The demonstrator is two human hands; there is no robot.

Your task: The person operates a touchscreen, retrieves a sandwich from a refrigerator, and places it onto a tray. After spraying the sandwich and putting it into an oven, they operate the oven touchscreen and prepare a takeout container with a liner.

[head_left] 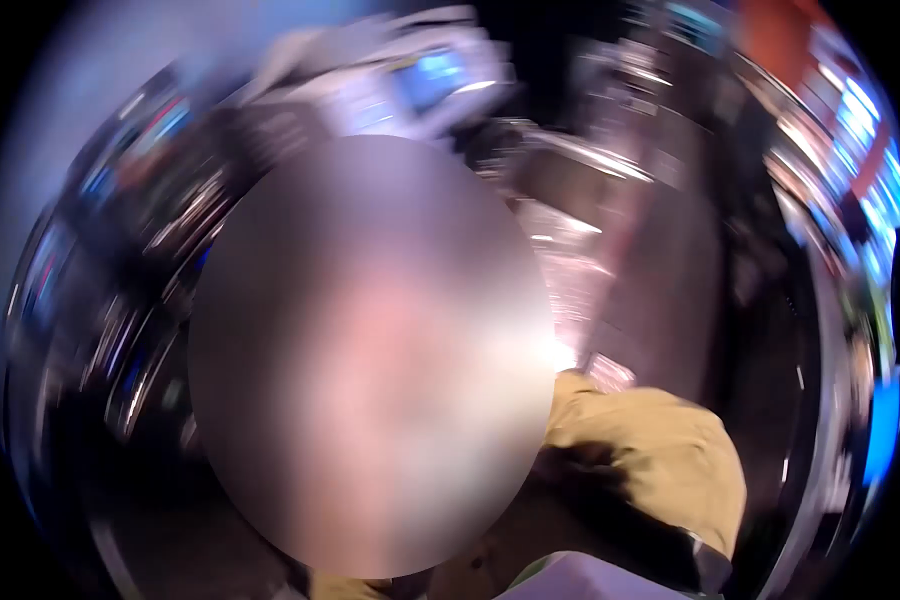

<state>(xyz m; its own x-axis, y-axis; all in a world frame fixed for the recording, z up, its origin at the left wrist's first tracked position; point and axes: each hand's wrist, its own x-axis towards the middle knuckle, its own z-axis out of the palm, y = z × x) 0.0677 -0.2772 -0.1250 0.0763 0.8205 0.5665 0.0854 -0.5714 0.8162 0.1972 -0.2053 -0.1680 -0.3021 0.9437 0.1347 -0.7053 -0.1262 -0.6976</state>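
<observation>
A large round blurred patch covers the middle of the head view and hides most of what is at my hands. Inside it, a smeared skin-toned shape, perhaps my left hand (380, 350), rises from a tan strip of cloth at the bottom edge. Its fingers cannot be made out. On the right, a tan sleeve (670, 440) bends toward the patch, and my right hand is hidden there. Anything either hand holds or touches is hidden too. Beside the patch, a shiny metallic surface (575, 245) catches bright light.
At the top stands a pale machine with a lit blue screen (438, 75). A dark, long surface (660, 270) runs along the right of the metallic area. Streaked shelves or racks (140, 300) line the left. A pale lilac object (590, 580) shows at the bottom edge.
</observation>
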